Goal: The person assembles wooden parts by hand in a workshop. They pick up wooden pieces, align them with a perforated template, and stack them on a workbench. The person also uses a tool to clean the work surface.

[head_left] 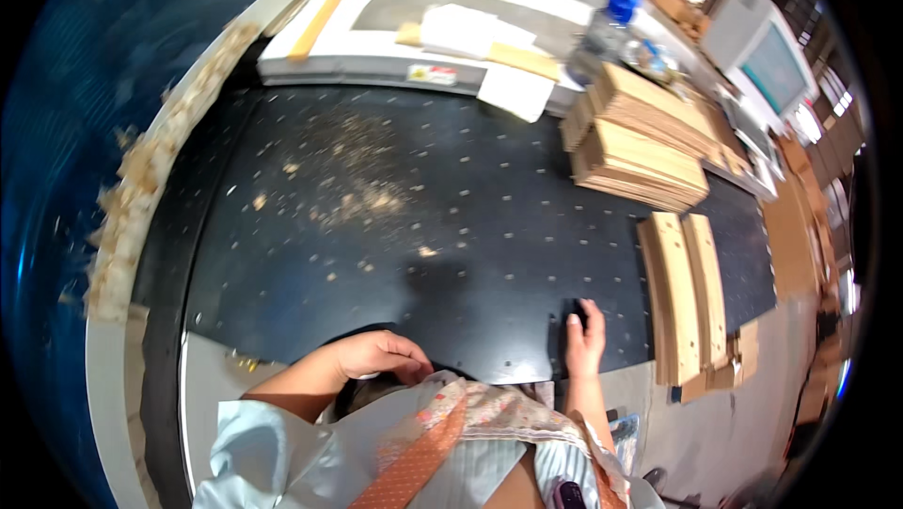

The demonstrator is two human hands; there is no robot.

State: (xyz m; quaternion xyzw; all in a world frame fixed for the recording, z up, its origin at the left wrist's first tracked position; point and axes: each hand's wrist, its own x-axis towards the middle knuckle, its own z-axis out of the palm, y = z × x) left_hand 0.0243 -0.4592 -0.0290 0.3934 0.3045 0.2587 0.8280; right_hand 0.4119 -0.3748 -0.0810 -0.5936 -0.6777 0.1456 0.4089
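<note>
Wooden slats (pixel 673 302), set in two narrow stacks side by side at the front right of the black counter (pixel 508 227), lie nearest to the right hand (pixel 585 344), on its right and apart from it. That hand is loosely open at the counter's front edge, thumb apart from the fingers, with nothing visible in its grasp. The left hand (pixel 384 356) has its fingers curled just beside the floral fabric (pixel 508 407) at the person's front; whether it grips anything cannot be told. Farther out, pale sawdust (pixel 376 198) is scattered over the counter. Behind the slats lie larger piles of wooden boards (pixel 649 156). Along the far side, a white machine beam (pixel 357 65) bears a wooden strip (pixel 329 10) and paper sheets (pixel 456 29).
</note>
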